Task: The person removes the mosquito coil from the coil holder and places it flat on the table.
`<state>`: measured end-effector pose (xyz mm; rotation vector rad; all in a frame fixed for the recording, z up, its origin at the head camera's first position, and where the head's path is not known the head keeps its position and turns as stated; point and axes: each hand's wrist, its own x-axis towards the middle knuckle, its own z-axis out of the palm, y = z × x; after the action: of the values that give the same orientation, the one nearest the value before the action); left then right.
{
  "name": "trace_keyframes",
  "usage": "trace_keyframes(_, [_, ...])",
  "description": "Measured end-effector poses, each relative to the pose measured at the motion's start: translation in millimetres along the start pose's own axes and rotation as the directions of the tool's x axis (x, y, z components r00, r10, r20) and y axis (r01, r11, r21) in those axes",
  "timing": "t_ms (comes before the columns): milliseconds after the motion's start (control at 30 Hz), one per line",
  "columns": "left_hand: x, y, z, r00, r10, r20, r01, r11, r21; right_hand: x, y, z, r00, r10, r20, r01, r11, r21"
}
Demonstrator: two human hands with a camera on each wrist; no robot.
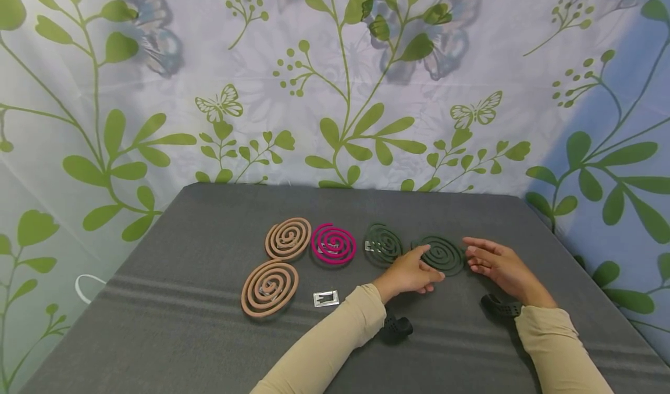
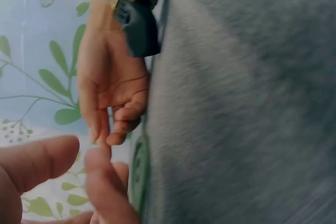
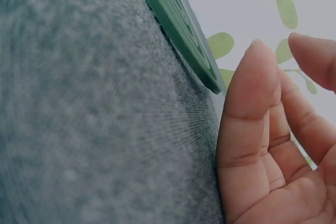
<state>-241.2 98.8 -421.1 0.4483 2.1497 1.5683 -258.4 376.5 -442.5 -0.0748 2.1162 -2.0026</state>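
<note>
A dark green mosquito coil [image 1: 442, 256] lies flat on the grey table between the two hands. My left hand [image 1: 410, 272] is at its left edge, thumb and fingers apart and overlapping the rim in the head view. Just off the right edge of the coil is my right hand [image 1: 497, 268], its fingers loosely bent and holding nothing. In the right wrist view the coil [image 3: 181, 32] appears edge-on beyond the fingers [image 3: 249, 93]. To the left, a second green coil [image 1: 388, 244] lies over a small metal stand [image 1: 370, 246].
A pink coil [image 1: 341, 245] and two tan coils, one at the back [image 1: 300, 240] and one nearer [image 1: 251, 292], lie left of the hands, with metal stands under them. A loose metal stand [image 1: 326, 298] is in front of the pink coil. A leaf-patterned curtain [image 1: 335, 91] borders the table.
</note>
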Motion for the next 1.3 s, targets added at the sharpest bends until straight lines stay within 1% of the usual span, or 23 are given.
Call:
trace_keyframes(100, [0.6, 4.3, -6.5, 0.997, 0.033, 0.073, -0.032, 0.999, -0.023, -1, -2, -1, 1.000, -0.022, 0.018, 0.022, 0.999, 0.031])
trace_keyframes(200, [1.0, 9.3, -14.1, 0.987, 0.059, 0.147, -0.056, 0.998, -0.028, -2, -4, -1, 0.999, -0.034, 0.026, 0.033, 0.999, 0.035])
trace_keyframes(267, [0.1, 13.5, -19.8, 0.978, 0.070, 0.197, -0.070, 0.998, -0.006, -2, -6, 0, 0.999, -0.040, 0.029, 0.039, 0.999, 0.027])
trace_keyframes(367, [-2.3, 19.8, -29.0, 0.959, 0.080, 0.272, -0.092, 0.995, 0.032, -2, -7, 2, 0.998, -0.062, 0.023, 0.062, 0.998, 0.013])
trace_keyframes(500, [-6.7, 27.0, -41.0, 0.939, 0.104, 0.326, -0.128, 0.990, 0.054, -3, -9, 5, 0.992, -0.119, 0.027, 0.120, 0.992, -0.025])
trace_keyframes(633, [-12.5, 34.1, -51.2, 0.932, 0.137, 0.336, -0.169, 0.983, 0.068, -4, -12, 9, 0.983, -0.177, 0.052, 0.179, 0.983, -0.046])
trace_keyframes(767, [-19.9, 43.2, -59.6, 0.932, 0.159, 0.325, -0.196, 0.977, 0.087, -5, -17, 14, 0.972, -0.221, 0.081, 0.223, 0.974, -0.027])
trace_keyframes(867, [-26.7, 51.6, -65.5, 0.927, 0.189, 0.323, -0.226, 0.971, 0.080, -6, -21, 18, 0.965, -0.244, 0.097, 0.247, 0.969, -0.021])
trace_keyframes(967, [-35.2, 60.3, -71.4, 0.916, 0.233, 0.327, -0.266, 0.962, 0.060, -7, -26, 23, 0.958, -0.265, 0.113, 0.271, 0.962, -0.037])
trace_keyframes(1167, [-52.4, 72.8, -82.7, 0.896, 0.310, 0.317, -0.353, 0.931, 0.088, -8, -35, 33, 0.930, -0.329, 0.164, 0.340, 0.939, -0.043])
trace_keyframes(1300, [-62.2, 78.5, -88.5, 0.878, 0.369, 0.305, -0.424, 0.895, 0.139, -10, -41, 41, 0.911, -0.365, 0.189, 0.379, 0.925, -0.037])
